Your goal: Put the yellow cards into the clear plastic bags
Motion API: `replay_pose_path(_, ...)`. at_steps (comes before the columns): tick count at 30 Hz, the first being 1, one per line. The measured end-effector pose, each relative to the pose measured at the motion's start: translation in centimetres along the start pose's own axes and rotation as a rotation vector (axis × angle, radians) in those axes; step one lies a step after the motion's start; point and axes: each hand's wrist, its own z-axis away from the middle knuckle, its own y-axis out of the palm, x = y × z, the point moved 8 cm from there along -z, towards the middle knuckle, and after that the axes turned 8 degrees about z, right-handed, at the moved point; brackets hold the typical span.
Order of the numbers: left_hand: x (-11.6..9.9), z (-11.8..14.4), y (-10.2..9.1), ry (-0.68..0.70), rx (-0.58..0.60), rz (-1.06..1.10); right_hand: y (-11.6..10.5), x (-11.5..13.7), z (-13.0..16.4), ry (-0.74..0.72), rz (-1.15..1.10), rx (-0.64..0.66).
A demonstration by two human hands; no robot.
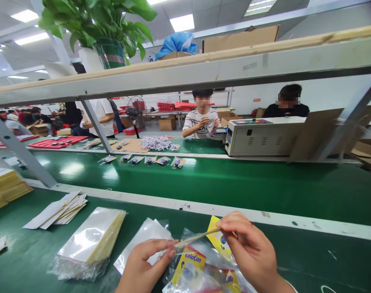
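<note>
pinching one end of a thin tan strip (197, 237), the left hand (142, 266) held it tight; the right hand (252, 250) pinched the other end. it stretched over the clear plastic bag of yellow packets (200, 270) on the green table (310, 256). sealing looked underway; pressing it flat seemed next.

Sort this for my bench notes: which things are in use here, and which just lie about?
In use: left hand and right hand pinching a clear bag; yellow packets beneath.
Lying about: bag stack, paper slips, potted plant.
</note>
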Motion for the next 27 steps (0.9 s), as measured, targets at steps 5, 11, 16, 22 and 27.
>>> replay_pose_path(5, 0.5, 0.2, 0.4, -0.023, 0.035, 0.001, 1.8, 1.5, -0.4, -0.119, 0.166, 0.175)
replay_pose_path(11, 0.3, 0.3, 1.1, -0.059, 0.082, 0.071, 6.2, 1.3, 1.1, -0.074, 0.415, 0.595)
replay_pose_path(16, 0.6, 1.2, 2.0, -0.11, 0.204, 0.174, 7.0, -0.2, 2.3, 0.122, 0.311, 0.748)
replay_pose_path(22, 6.5, 1.1, -2.0, -0.285, -0.046, -0.168, 4.6, -6.1, 5.0, 0.732, -0.073, 0.422)
replay_pose_path(27, 11.8, 0.5, -4.8, -0.487, -0.123, -0.44, 3.6, -10.3, 9.5, 0.885, 0.15, 0.586)
